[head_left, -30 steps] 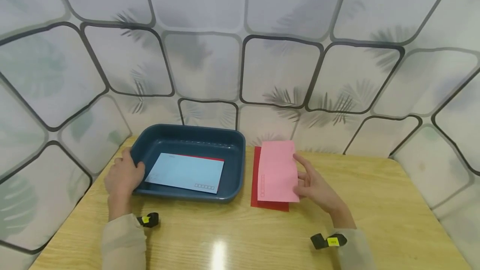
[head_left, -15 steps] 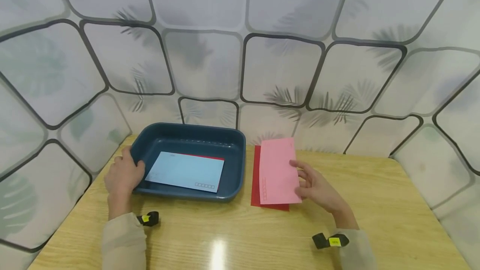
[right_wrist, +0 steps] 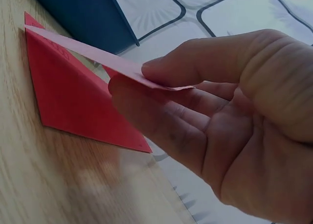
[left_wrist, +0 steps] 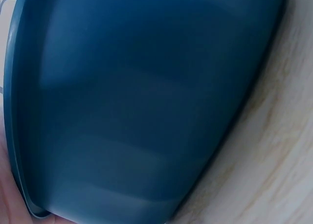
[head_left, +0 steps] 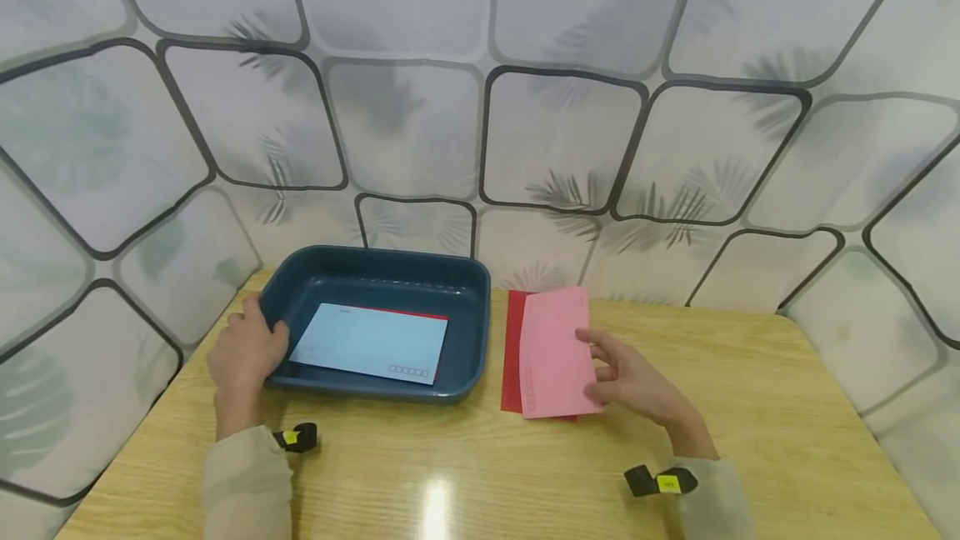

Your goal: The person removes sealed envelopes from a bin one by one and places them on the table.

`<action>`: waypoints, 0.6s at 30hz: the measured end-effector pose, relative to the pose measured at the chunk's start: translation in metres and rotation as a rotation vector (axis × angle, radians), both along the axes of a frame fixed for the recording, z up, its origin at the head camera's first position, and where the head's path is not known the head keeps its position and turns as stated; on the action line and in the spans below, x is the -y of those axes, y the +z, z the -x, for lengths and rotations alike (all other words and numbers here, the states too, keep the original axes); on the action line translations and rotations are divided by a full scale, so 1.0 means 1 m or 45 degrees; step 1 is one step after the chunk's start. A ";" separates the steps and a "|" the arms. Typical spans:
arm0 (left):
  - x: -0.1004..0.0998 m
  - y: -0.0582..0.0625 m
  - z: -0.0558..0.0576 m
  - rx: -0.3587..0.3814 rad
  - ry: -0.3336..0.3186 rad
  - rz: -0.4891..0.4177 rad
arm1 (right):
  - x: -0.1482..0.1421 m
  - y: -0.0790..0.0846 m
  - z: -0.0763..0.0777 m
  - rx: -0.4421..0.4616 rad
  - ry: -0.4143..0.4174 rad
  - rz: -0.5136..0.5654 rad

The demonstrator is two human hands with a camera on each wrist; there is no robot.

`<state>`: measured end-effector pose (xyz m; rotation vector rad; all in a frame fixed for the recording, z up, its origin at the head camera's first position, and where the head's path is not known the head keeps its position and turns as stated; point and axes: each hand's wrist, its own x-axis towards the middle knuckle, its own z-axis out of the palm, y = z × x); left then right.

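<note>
My left hand [head_left: 246, 346] grips the left end of a dark blue rectangular tray [head_left: 360, 391], with the thumb over the rim. The left wrist view is mostly the tray's outer wall [left_wrist: 137, 106]. Inside the tray a light blue envelope [head_left: 367, 344] lies over a red one [head_left: 420, 315], of which only the far edge shows. To the right of the tray, my right hand [head_left: 637, 377] pinches a pink envelope [head_left: 557, 352] by its right edge, between thumb and fingers. This envelope is raised above a second red envelope [head_left: 512, 365] on the table and covers most of it.
The wooden table [head_left: 480, 473] reaches back to a patterned curtain [head_left: 420, 132], which closes in the back and both sides. Each wrist wears a small black camera, one of them [head_left: 660, 482] by the right sleeve.
The pink envelope has come slightly toward me, and its far edge now slants. My right hand has shifted a little with it. The left hand and the tray stay in place.
</note>
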<state>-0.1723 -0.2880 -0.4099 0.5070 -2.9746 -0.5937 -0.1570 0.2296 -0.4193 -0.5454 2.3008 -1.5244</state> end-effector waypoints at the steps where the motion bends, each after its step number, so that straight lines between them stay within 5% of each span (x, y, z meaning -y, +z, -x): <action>1: 0.000 0.000 0.000 -0.001 0.000 -0.001 | 0.000 0.000 0.000 0.004 0.006 -0.003; 18: 0.000 0.000 0.000 -0.010 0.002 -0.003 | -0.005 -0.013 0.001 0.057 0.008 -0.143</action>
